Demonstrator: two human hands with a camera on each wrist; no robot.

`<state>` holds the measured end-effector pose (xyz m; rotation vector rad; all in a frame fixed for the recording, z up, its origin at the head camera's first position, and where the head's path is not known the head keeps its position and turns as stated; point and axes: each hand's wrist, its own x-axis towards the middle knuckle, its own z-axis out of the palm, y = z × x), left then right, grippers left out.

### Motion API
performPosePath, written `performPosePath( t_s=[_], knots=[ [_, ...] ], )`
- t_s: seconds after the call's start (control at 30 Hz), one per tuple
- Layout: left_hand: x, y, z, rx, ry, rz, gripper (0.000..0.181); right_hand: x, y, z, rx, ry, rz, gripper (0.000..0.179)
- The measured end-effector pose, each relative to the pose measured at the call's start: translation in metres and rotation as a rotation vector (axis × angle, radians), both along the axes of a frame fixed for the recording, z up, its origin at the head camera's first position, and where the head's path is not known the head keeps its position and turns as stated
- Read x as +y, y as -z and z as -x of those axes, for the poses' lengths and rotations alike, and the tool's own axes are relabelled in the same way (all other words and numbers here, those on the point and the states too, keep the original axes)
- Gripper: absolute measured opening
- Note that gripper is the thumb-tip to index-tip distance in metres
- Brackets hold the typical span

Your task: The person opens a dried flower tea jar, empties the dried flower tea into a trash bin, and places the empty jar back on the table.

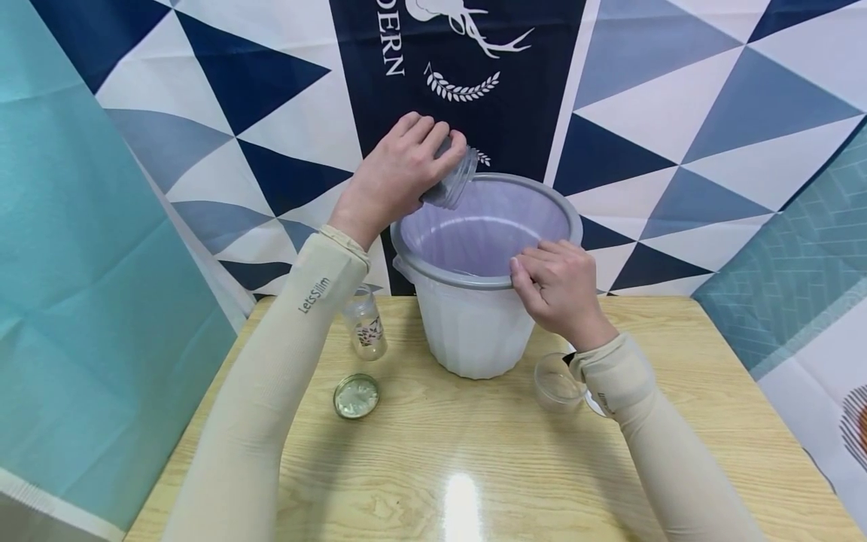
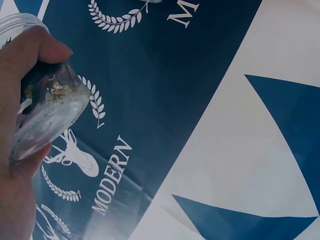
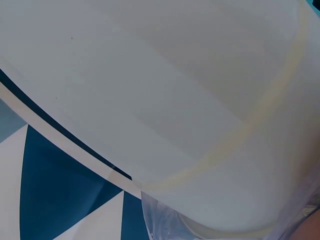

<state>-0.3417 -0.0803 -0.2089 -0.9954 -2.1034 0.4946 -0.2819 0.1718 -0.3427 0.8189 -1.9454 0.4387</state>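
My left hand (image 1: 400,169) grips a clear jar (image 1: 457,181) and tilts it over the left rim of a white trash bin (image 1: 474,324), its mouth toward the bin. In the left wrist view, small dry bits cling inside the jar (image 2: 60,95) near its base, with the thumb and fingers wrapped round its side. A purple bag (image 1: 488,245) lines the bin under a grey rim. At the front right of that rim, my right hand (image 1: 558,290) holds on with curled fingers. The bin's white wall (image 3: 150,100) fills most of the right wrist view.
Left of the bin stands a clear jar with a printed label (image 1: 369,330). A round lid (image 1: 356,396) lies in front of it on the wooden table (image 1: 406,467). Near my right wrist sits a clear round container (image 1: 555,380). A patterned cloth (image 1: 630,150) hangs behind the bin.
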Motion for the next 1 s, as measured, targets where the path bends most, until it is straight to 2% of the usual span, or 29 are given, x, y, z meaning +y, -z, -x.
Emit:
performPosePath(
  t_s=[0.1,0.17,0.3,0.7,1.0],
  knots=[
    [-0.0006,0.0001,0.0012,0.064,0.018,0.027,0.039,-0.0005,0.0,0.0006,0.002,-0.002,0.0,0.048],
    [-0.0008,0.0004,0.0016,0.107,0.029,0.044,0.034,-0.001,0.0001,0.0008,0.004,-0.003,-0.001,0.048],
    [-0.0005,0.0004,0.0019,0.169,0.032,0.081,0.041,-0.0019,-0.0004,0.0007,0.012,-0.003,-0.007,0.047],
    [-0.0011,-0.0015,0.0021,0.267,0.005,0.169,0.048,-0.0031,-0.0002,0.0006,0.031,-0.011,-0.001,0.046],
    [-0.0002,0.0001,0.0057,0.367,0.038,0.222,0.049,-0.0021,-0.0004,0.0004,0.031,-0.011,0.006,0.046]
  ],
)
